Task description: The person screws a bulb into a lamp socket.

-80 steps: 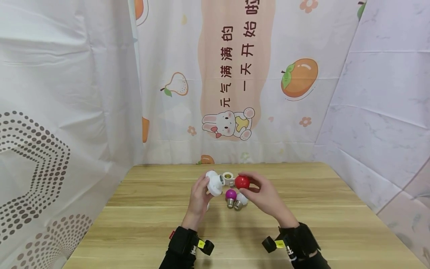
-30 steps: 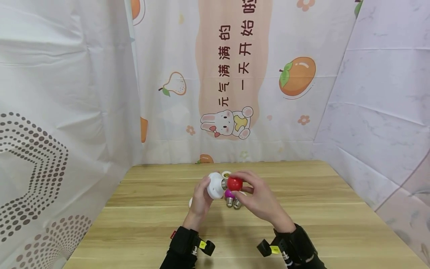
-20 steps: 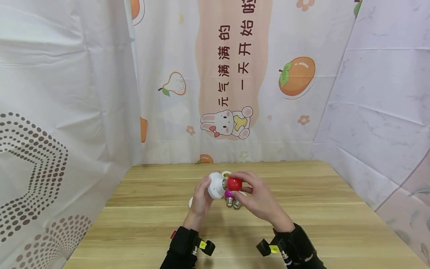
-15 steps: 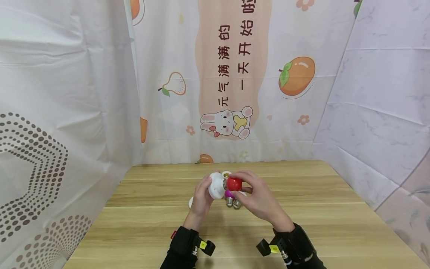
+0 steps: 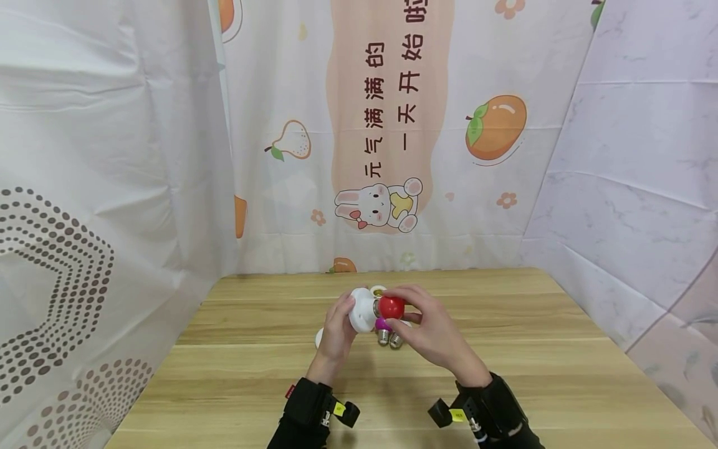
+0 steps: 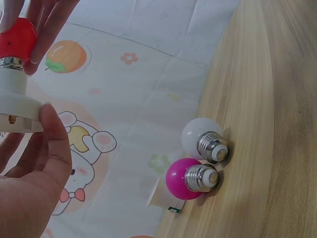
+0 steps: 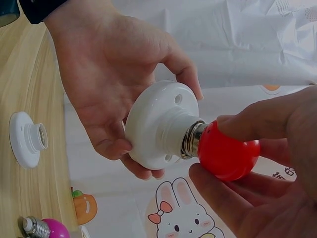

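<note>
My left hand (image 5: 335, 332) holds a white round lamp socket (image 7: 159, 126) by its wide base, above the table. Curled around a red light bulb (image 7: 229, 150), my right hand (image 5: 434, 324) pinches it between thumb and fingers. The bulb's metal screw base sits at the socket's mouth, partly inside, with some thread still showing. On the table below, a magenta bulb (image 6: 184, 178) lies beside a white bulb (image 6: 202, 136), both with screw ends toward me. In the head view my right hand partly covers the white one.
A second white lamp socket (image 7: 27, 140) lies on the wooden table (image 5: 252, 386), left of my hands. Another socket (image 5: 378, 291) stands behind them. Fabric curtains (image 5: 280, 206) hang along the back and sides.
The red bulb has moved left to the lamp socket, and its screw base now sits partly in the mouth. Over the last half second the hands barely shift.
</note>
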Tool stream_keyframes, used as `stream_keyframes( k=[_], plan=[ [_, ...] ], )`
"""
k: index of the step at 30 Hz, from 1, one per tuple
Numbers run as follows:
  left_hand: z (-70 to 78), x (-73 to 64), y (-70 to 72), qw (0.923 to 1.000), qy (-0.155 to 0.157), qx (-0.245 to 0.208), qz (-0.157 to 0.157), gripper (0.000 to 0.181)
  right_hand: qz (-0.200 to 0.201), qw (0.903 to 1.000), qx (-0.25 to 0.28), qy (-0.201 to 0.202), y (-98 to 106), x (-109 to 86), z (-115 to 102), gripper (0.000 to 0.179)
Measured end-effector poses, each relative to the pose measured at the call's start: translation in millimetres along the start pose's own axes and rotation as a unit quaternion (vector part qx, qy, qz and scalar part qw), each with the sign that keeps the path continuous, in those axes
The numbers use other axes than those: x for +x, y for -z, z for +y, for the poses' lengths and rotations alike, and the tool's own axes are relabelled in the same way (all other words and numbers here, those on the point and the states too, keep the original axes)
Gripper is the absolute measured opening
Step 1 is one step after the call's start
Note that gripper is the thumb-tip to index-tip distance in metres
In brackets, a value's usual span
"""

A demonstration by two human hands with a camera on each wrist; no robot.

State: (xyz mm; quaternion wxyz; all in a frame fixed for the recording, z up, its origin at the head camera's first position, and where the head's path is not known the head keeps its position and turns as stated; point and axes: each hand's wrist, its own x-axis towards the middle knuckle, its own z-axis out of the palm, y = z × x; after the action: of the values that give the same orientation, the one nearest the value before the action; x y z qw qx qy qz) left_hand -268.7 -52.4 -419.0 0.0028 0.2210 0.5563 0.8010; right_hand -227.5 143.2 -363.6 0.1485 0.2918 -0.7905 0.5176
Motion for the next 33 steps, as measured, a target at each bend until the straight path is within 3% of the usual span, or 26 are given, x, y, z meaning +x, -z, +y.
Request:
stream_keyframes(
  k=[33],
  plan=[
    [0.8,-1.1,-1.2,0.9995,0.006,0.031,0.007,0.056,0.028,0.9968,-0.053,-0.054,-1.4,0.1,1.8,0.042]
  ],
)
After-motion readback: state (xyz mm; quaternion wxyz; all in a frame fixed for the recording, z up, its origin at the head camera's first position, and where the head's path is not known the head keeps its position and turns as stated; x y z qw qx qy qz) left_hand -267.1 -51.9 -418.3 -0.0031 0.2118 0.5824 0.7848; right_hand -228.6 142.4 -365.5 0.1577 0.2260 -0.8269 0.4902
